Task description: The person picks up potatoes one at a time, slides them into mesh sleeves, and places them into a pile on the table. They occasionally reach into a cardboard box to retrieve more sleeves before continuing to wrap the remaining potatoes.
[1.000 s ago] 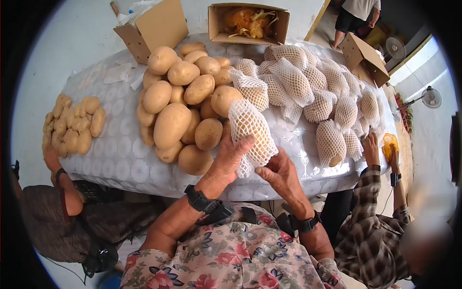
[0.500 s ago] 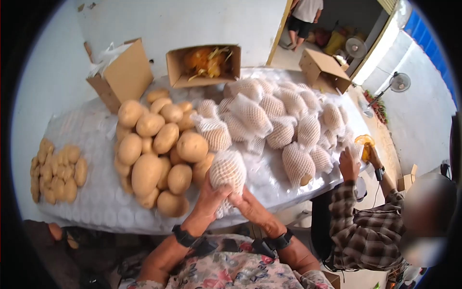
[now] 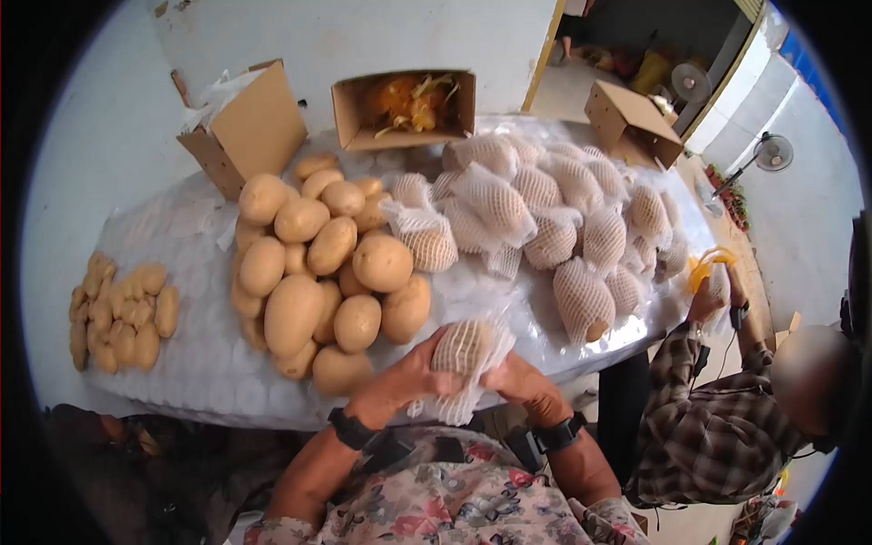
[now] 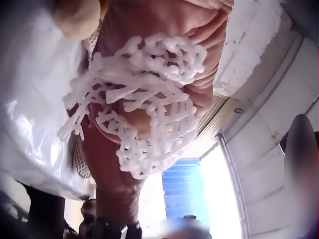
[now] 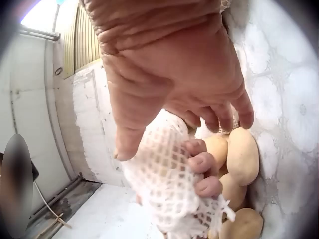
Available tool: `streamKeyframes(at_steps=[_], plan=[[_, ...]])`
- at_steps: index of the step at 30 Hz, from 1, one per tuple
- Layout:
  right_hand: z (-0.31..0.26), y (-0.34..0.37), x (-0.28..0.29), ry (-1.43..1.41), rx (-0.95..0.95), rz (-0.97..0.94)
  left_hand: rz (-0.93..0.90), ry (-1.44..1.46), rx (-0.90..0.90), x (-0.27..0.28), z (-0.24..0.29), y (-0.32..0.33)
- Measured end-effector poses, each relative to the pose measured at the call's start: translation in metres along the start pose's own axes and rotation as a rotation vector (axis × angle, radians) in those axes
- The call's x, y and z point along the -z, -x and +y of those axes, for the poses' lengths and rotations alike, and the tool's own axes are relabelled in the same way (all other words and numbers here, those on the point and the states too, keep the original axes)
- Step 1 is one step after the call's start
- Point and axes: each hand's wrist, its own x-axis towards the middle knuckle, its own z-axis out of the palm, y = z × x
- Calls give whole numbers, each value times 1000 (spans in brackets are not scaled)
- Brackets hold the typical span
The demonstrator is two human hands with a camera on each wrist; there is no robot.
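Observation:
Close to the table's front edge, the left hand (image 3: 404,377) grips a potato in white foam netting (image 3: 465,350). Its fingers (image 5: 204,174) curl round the mesh in the right wrist view. The right hand (image 3: 527,381) holds the netting from the other side, its thumb (image 5: 128,142) against the mesh and its other fingers bent, partly hidden behind it. Loose net ends (image 4: 174,57) bunch by the left palm, and bare potato (image 4: 137,122) shows through an opening in the net. Just left lies a pile of bare potatoes (image 3: 295,313).
Netted potatoes (image 3: 495,204) are heaped at centre right, smaller potatoes (image 3: 136,313) at far left. Cardboard boxes (image 3: 259,127) stand along the back, one holding orange-yellow material (image 3: 409,104). At right, another person in a checked shirt (image 3: 699,427) handles a yellow item (image 3: 708,263).
The netted potato has turned and come away from the bare pile; the right hand has moved from the net's lower end to its side. The head view has shifted. The neighbour's hands have moved slightly right.

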Motion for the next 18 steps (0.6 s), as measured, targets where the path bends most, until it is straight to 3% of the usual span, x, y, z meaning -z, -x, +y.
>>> streamKeyframes(at_steps=[3,8,11,15,18], plan=[[20,3,-5,-136,52,78,-7,83,108,3,-2,-6],[-5,-1,-6,118,35,187,47,-34,-48,-6,-6,-11],[0,-2,-6,156,61,282,57,-131,-82,-3,-10,-12],[11,-8,-12,4,105,404,86,-146,-100,-4,-14,-13],[5,-12,-19,156,159,468,125,-252,-205,-5,-16,-11]])
